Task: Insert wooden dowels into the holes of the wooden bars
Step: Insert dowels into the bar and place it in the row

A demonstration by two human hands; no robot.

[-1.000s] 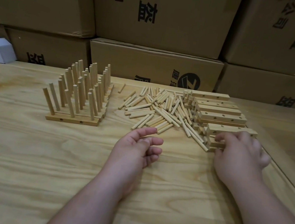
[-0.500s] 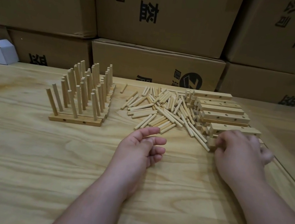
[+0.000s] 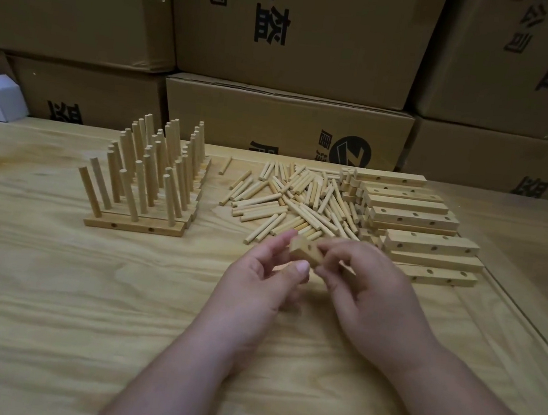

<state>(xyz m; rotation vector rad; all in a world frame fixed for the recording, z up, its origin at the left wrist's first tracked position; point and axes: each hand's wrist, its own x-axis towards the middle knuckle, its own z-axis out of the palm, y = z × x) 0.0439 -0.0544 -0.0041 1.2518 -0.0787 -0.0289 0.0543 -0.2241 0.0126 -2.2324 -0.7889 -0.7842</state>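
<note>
One wooden bar between two hands' fingers.

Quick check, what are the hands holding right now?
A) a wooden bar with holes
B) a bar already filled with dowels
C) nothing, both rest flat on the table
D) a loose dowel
A: the left hand and right hand both grip one bar between them, a hole showing on its face and no dowel in it.

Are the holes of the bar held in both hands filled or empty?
Empty, as far as shown: the bar pinched between left hand and right hand shows one dark open hole and no dowel. The fingers hide the rest.
</note>
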